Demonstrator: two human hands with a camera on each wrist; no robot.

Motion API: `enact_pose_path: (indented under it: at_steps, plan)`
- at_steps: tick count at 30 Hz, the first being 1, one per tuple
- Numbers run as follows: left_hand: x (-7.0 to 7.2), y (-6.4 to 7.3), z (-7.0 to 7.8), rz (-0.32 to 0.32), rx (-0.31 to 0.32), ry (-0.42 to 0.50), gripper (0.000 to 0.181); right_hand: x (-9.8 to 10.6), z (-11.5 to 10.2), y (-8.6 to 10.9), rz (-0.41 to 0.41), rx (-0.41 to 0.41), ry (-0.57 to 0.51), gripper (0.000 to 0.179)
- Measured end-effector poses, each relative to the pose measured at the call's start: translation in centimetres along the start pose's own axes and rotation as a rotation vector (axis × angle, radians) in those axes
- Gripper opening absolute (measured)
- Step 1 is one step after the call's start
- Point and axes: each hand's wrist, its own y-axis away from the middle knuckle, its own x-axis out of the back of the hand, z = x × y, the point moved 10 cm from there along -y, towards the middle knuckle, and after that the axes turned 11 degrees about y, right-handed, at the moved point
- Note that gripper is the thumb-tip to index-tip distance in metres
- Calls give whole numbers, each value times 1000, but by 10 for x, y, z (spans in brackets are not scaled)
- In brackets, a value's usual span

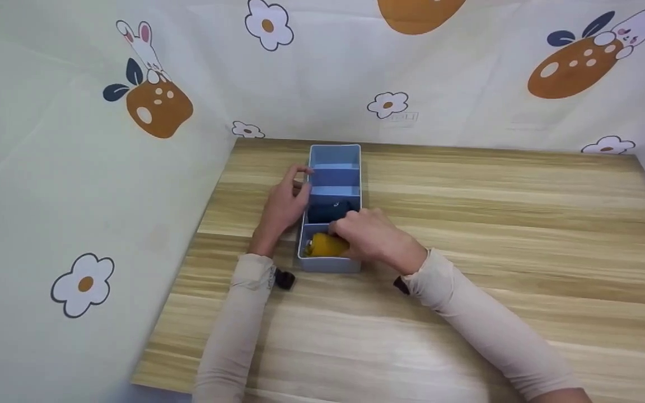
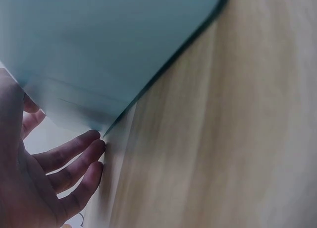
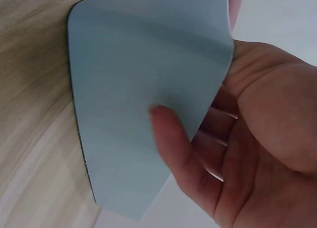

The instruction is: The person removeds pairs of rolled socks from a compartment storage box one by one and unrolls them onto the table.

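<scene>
A long blue-grey storage box (image 1: pixel 329 265) with compartments in a row stands on the wooden table. Its nearest compartment holds a yellow rolled bundle (image 1: pixel 325 245), perhaps cloth. In the compartment behind lies a dark navy bundle (image 1: pixel 328 211) with a small light mark. My right hand (image 1: pixel 378 238) reaches over the right rim, thumb and fingers about the yellow bundle; one finger (image 3: pixel 171 136) lies against the outer wall. On the left side, my left hand (image 1: pixel 286 204) touches the box, a finger at the rim and several fingertips (image 2: pixel 91 135) near the bottom edge.
The two far compartments (image 1: pixel 336 154) show bare walls. Wooden tabletop (image 1: pixel 496 224) stretches to the right of the box. A printed curtain (image 1: pixel 322 84) with flowers and rabbits stands behind and to the left. Both wrists carry a small black device (image 1: pixel 284 279).
</scene>
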Motion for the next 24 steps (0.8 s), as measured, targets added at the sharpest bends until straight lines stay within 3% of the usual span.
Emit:
enact_pose_path:
  at_steps: [8, 24]
  plan:
    - [0, 0, 0, -6, -6, -8, 30, 3, 1, 1, 75, 20, 41, 27]
    - [-1, -2, -1, -19, -4, 11, 27, 10, 5, 17, 181, 17, -9, 31]
